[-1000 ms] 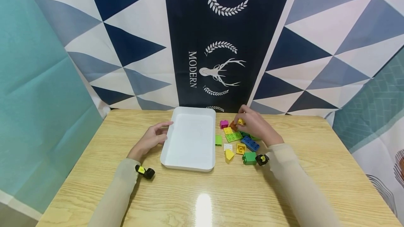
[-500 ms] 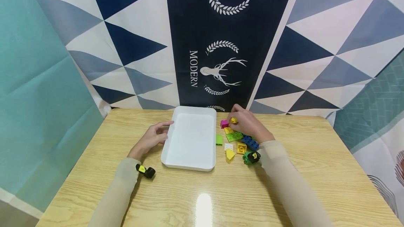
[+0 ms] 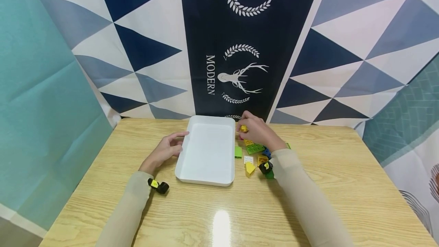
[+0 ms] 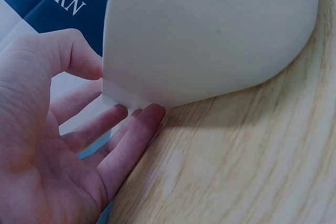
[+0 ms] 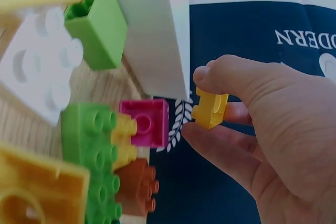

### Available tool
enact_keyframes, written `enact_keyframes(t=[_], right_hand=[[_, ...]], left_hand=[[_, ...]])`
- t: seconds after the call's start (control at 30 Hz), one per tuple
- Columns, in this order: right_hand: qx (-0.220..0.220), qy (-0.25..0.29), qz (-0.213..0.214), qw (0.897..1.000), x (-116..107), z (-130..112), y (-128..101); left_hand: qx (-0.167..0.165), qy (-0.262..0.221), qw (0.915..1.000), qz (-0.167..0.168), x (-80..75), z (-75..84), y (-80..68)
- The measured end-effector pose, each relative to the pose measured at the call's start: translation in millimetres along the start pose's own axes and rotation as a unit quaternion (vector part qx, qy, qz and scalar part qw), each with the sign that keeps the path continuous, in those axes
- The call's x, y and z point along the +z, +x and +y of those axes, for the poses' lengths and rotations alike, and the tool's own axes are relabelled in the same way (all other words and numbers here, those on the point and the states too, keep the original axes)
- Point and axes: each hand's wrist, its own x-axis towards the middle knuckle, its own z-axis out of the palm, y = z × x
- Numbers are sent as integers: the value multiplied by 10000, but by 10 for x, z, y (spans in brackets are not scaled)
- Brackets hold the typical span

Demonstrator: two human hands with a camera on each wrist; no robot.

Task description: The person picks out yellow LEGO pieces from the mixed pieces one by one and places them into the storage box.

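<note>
My right hand pinches a small yellow toy brick between thumb and fingers, just beyond the far right corner of the white tray. Under that hand a magenta brick and a rust-brown brick lie on the table; the hand mostly hides them in the head view. My left hand rests at the tray's left side with relaxed fingers. In the left wrist view, the thumb touches the edge of the tray's wall, and fingertips meet the wall lower down.
Right of the tray lie a lime brick, a long light-green brick, a white brick and a yellow slanted brick. A blue brick shows partly below the right forearm. A patterned cloth hangs behind the wooden table.
My right hand has moved left across the bricks toward the tray with the yellow brick held in its fingers. The left hand and tray have stayed in place.
</note>
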Motion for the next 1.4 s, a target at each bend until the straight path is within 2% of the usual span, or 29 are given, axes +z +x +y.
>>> enact_keyframes(t=[0.67,1.07,1.4], right_hand=[[144,172,-258,9994,114,-312,262],[-280,222,-276,9990,126,-584,420],[-405,175,-354,9984,133,-754,444]], left_hand=[[21,-68,10000,-29,14,-36,22],[44,-75,10000,-10,8,-27,11],[51,-8,10000,13,6,-21,14]])
